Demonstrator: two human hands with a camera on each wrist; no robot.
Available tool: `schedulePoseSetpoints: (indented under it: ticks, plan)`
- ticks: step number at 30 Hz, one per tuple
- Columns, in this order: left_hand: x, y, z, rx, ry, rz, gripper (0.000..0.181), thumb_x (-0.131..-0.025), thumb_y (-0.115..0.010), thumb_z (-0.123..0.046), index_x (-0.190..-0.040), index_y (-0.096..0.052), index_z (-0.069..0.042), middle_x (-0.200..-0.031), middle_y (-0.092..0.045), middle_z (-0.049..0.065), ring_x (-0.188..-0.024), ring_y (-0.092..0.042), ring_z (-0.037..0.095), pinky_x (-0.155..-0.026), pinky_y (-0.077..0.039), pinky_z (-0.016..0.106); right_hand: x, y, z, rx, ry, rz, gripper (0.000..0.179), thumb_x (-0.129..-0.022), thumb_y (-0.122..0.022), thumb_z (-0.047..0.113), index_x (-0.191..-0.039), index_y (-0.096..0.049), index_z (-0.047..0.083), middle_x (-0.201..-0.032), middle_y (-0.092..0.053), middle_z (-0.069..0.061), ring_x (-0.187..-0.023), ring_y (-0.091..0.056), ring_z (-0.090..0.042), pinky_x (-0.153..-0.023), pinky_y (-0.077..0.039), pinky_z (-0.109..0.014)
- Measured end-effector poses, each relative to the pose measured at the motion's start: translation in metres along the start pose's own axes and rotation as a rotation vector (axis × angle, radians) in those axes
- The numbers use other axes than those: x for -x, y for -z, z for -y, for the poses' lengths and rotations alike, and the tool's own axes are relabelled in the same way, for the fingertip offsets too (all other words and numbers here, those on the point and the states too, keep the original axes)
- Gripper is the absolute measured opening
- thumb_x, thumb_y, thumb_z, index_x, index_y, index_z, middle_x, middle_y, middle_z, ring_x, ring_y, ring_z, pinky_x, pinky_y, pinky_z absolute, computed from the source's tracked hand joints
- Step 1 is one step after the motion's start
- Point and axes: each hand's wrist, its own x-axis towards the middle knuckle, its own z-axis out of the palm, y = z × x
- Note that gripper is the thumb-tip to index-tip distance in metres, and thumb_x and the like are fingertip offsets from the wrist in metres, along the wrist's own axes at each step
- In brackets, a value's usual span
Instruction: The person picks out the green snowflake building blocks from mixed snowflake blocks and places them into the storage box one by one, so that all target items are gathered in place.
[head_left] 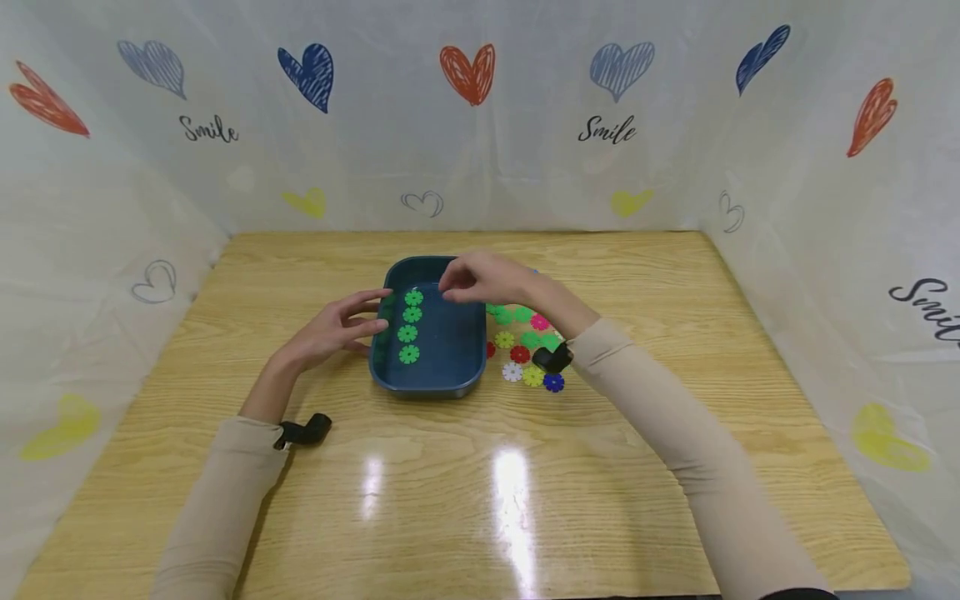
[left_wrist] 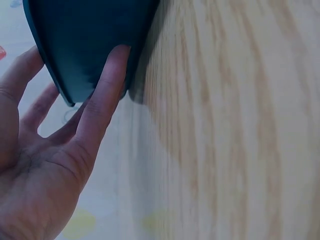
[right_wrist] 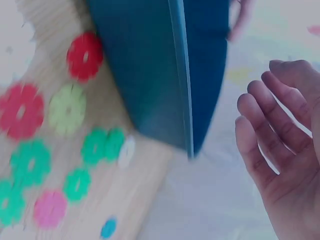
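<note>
My left hand (head_left: 330,327), fingers spread, is touching the blue tray (head_left: 453,346) at nine o'clock; my right hand (head_left: 486,278) is hovering empty over one. Four green discs (head_left: 407,333) are lying inside, eleven to seven.

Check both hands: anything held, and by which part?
Nothing visibly gripped. The left hand only touches the tray along its left side; the right hand shows nothing between thumb and fingers.
</note>
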Motion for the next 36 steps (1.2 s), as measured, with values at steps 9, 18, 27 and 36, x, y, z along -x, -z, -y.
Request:
schedulePoseSetpoints:
  ticks: [9,18,27,36]
  plan:
    - [0.006,-0.003,0.0,-0.018,-0.026,-0.014,0.066,-0.1,-0.057,-0.034,-0.156,-0.026,-0.021,-0.159,-0.028,0.013,-0.135,-0.044,0.042,-0.079,-0.061,0.04,0.059,0.018,-0.044,0.01,-0.073,-0.157,0.021,-0.096,-0.064,0.02,-0.109,-0.073,0.007,-0.1,-0.074,-0.006,-0.088,-0.067,-0.017,-0.081,-0.056,-0.034]
    - [0.013,-0.011,-0.002,-0.027,-0.031,-0.035,0.063,-0.101,-0.054,-0.036,-0.156,-0.027,-0.019,-0.162,-0.024,0.012,-0.14,-0.037,0.043,-0.077,-0.061,0.041,0.085,0.001,-0.079,0.096,-0.121,-0.133,0.021,-0.093,-0.067,0.018,-0.106,-0.074,0.002,-0.094,-0.074,-0.008,-0.084,-0.067,-0.017,-0.079,-0.057,-0.034]
    - [0.014,-0.012,-0.004,-0.014,-0.015,-0.003,0.067,-0.1,-0.056,-0.035,-0.157,-0.023,-0.025,-0.161,-0.024,0.013,-0.134,-0.045,0.043,-0.076,-0.061,0.04,0.088,-0.017,-0.098,0.094,-0.266,-0.124,0.033,-0.089,-0.074,0.022,-0.114,-0.071,0.001,-0.113,-0.07,-0.014,-0.103,-0.067,-0.026,-0.092,-0.055,-0.039]
    - [0.014,-0.01,-0.005,-0.008,-0.008,0.021,0.068,-0.1,-0.056,-0.034,-0.158,-0.02,-0.027,-0.161,-0.023,0.014,-0.133,-0.046,0.043,-0.078,-0.061,0.04,0.085,-0.022,-0.102,0.115,-0.258,-0.131,0.039,-0.084,-0.078,0.025,-0.113,-0.072,0.0,-0.11,-0.07,-0.013,-0.1,-0.067,-0.026,-0.091,-0.055,-0.039]
